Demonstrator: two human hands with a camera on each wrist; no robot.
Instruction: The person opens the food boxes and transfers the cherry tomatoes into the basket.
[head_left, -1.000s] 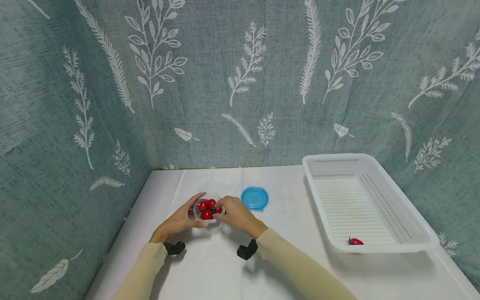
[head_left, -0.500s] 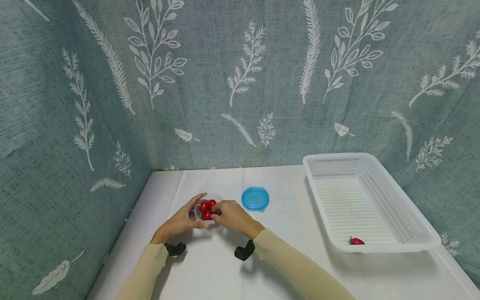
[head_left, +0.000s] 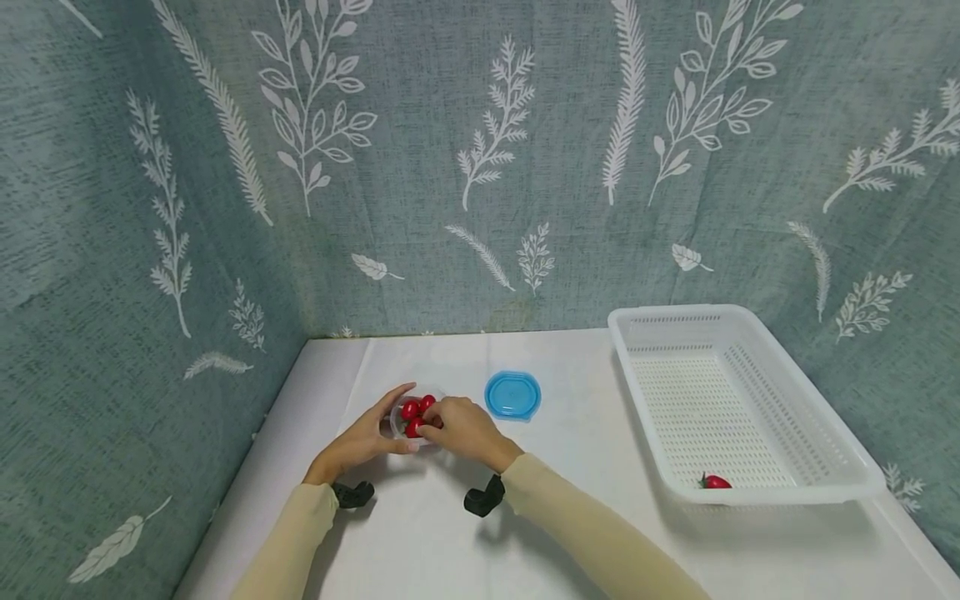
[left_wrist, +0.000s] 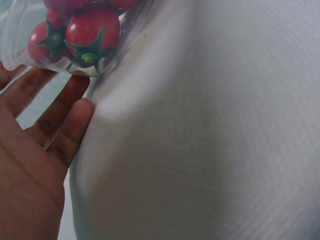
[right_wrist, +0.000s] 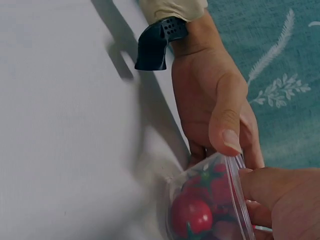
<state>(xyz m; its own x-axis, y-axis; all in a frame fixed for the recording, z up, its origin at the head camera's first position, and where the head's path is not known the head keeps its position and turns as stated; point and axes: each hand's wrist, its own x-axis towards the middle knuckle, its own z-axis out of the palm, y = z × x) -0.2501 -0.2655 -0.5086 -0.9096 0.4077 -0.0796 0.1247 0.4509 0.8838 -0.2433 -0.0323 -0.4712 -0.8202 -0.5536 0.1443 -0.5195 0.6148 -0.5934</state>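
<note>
In the head view, a small clear plastic tub (head_left: 393, 427) of red cherry tomatoes (head_left: 410, 409) sits left of the table's middle. My left hand (head_left: 358, 442) holds it from the left, thumb at the near side and fingers round the far side. Green stalks on the tomatoes (left_wrist: 93, 31) show through the tub wall in the left wrist view. My right hand (head_left: 468, 432) reaches over the tub's right rim, finger and thumb curled round a tomato inside; this tomato is mostly hidden. In the right wrist view, the right hand's fingertips (right_wrist: 260, 187) pass behind the tub's rim.
A blue lid (head_left: 513, 395) lies on the white table (head_left: 420, 550), just beyond the right hand. At the right stands a large white slotted basket (head_left: 647, 417) with one red tomato (head_left: 716, 482) at its near end. Patterned green cloth (head_left: 420, 167) hangs behind and at the left.
My right hand has shifted slightly left and deeper over the tub, covering more of the tomato on the right. My left hand keeps its hold on the tub.
</note>
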